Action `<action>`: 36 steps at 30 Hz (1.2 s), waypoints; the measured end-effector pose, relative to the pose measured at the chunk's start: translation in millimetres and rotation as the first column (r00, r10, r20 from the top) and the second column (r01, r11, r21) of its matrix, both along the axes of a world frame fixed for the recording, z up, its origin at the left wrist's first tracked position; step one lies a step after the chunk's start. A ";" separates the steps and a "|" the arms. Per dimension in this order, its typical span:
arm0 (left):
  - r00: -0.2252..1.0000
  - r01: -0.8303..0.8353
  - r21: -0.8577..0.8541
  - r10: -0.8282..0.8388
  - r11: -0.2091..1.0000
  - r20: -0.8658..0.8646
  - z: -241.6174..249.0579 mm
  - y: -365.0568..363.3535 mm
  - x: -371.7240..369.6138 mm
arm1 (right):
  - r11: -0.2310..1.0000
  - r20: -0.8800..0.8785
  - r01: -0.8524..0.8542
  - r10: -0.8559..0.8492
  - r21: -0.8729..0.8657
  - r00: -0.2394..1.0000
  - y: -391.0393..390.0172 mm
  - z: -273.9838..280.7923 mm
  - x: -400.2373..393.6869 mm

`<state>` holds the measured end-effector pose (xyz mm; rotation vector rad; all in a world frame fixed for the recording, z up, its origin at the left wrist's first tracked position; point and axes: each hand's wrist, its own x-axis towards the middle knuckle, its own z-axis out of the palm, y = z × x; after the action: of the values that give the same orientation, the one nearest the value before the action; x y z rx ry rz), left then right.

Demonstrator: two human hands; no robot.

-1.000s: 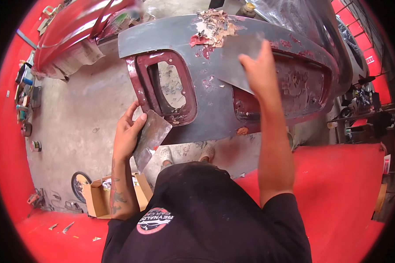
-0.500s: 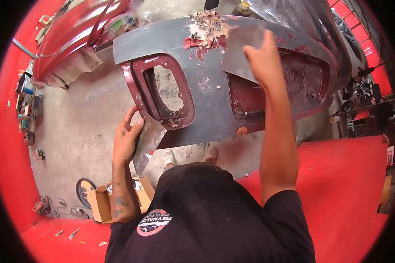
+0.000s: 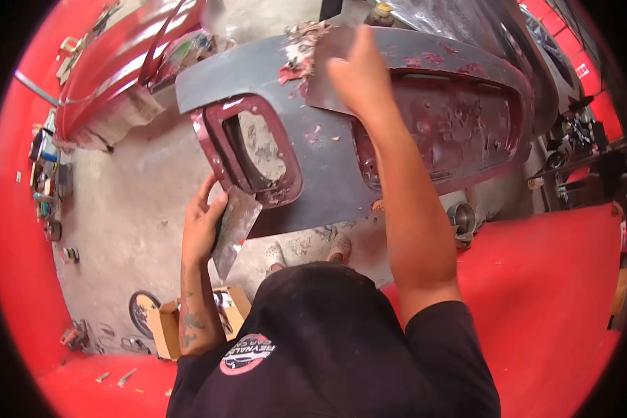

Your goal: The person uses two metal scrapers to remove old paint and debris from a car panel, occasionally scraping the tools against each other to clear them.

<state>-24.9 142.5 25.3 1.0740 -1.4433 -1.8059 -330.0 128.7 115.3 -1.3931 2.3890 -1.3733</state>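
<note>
Grip: right hand (image 3: 366,83) holds dark sheet (image 3: 327,73) over panel (image 3: 320,174); left hand (image 3: 200,228) holds metal plate (image 3: 238,226) beside panel. Both likely light, stiff; hold edges away from panel.

Garment: plain black short-sleeved shirt (image 3: 341,348); round logo (image 3: 247,354) at 7 o'clock in view, dark centre, reddish-pink rim, inverted pale lettering, partly legible: "REYNAL…", "CAR CA…". Left hand (image 3: 203,224) and right hand (image 3: 361,75) ungloved; dark tattoo (image 3: 191,322) on left forearm (image 3: 200,296), between 7 and 8 o'clock. Footwear at 6 o'clock: pale clogs (image 3: 341,245), perforated uppers.
</note>
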 end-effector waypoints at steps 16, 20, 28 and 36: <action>0.999 -0.030 -0.079 0.028 0.996 -0.025 -7.9 0.5 0.8 | 0.997 0.118 -0.027 0.036 -0.077 0.992 42.4 17.6 -49.4; 0.999 -0.032 -0.073 0.032 0.997 -0.008 -7.2 0.5 3.3 | 0.987 0.444 -0.061 0.122 -0.149 0.888 56.6 13.6 -73.0; 0.997 -0.038 -0.048 0.034 0.998 -0.072 -11.7 -1.1 -0.7 | 0.994 0.355 -0.061 0.090 -0.090 0.930 35.1 16.6 -82.2; 0.997 -0.007 -0.044 0.004 0.999 -0.077 -12.0 -4.7 -0.5 | 0.998 -0.020 0.065 -0.065 0.005 0.998 2.7 12.9 -80.0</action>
<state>-25.5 137.8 13.2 0.9755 -1.4265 -1.7833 -410.0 131.4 128.2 -1.3460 2.4695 -1.3720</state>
